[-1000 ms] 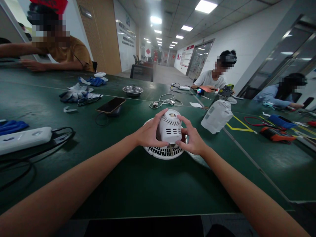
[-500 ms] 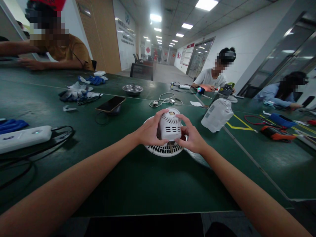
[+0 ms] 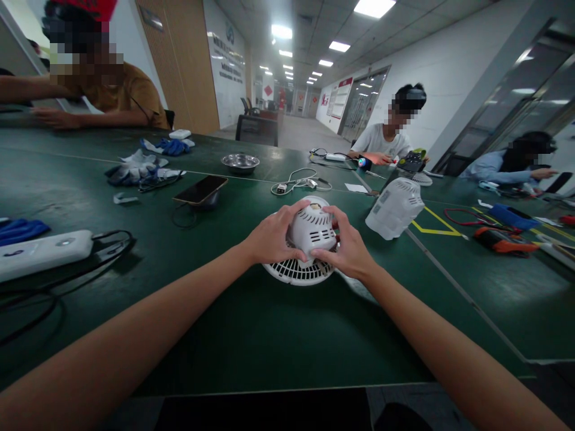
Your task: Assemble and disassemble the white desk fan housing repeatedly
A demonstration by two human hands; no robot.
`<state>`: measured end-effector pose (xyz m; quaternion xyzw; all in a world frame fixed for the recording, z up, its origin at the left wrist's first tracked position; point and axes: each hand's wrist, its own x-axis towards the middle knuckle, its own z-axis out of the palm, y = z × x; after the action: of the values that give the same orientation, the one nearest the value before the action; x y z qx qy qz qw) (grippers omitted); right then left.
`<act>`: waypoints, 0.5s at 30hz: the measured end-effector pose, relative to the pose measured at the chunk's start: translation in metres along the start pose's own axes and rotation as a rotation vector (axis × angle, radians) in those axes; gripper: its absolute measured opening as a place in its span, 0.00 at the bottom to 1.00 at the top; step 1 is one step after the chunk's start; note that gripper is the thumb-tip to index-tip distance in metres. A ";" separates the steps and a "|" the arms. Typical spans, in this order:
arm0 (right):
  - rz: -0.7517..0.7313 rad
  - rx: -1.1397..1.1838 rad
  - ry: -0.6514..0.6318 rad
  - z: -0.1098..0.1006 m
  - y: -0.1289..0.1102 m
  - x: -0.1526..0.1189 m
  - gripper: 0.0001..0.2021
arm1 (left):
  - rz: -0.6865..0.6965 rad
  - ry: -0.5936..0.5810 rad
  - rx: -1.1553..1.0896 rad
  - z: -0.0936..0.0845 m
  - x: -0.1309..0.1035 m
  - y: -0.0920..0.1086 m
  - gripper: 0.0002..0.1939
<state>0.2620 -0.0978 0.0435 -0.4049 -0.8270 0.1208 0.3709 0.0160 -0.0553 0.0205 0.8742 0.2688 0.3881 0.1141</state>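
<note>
A white vented housing (image 3: 313, 230) sits over a round white fan grille (image 3: 299, 273), low in the middle of the view. My left hand (image 3: 276, 235) grips the housing from the left, its thumb along the lower front edge. From the right, my right hand (image 3: 348, 245) holds the same housing, thumb near the lower edge and index finger near the top. The fingers' far sides are hidden behind the housing. The grille rests on the green table (image 3: 269, 335). To the right stands a white plastic part (image 3: 395, 208), apart from my hands.
A phone (image 3: 200, 189), a metal bowl (image 3: 240, 163) and a coiled white cable (image 3: 300, 182) lie beyond my hands. Gloves (image 3: 139, 167) and a power strip (image 3: 47, 254) are at left, an orange-black meter (image 3: 503, 240) at right. Three people sit around the table.
Between my hands the housing has turned, its slotted side now facing further right and its lower front tilted differently. Both hands keep hold. The person at far right has raised a hand.
</note>
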 end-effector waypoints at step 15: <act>-0.034 -0.182 0.101 0.002 -0.026 0.005 0.34 | 0.031 0.034 0.098 0.004 -0.002 0.004 0.49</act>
<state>0.2435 -0.1105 0.0572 -0.4282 -0.8217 0.0183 0.3757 0.0197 -0.0598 0.0182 0.8760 0.2755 0.3911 0.0605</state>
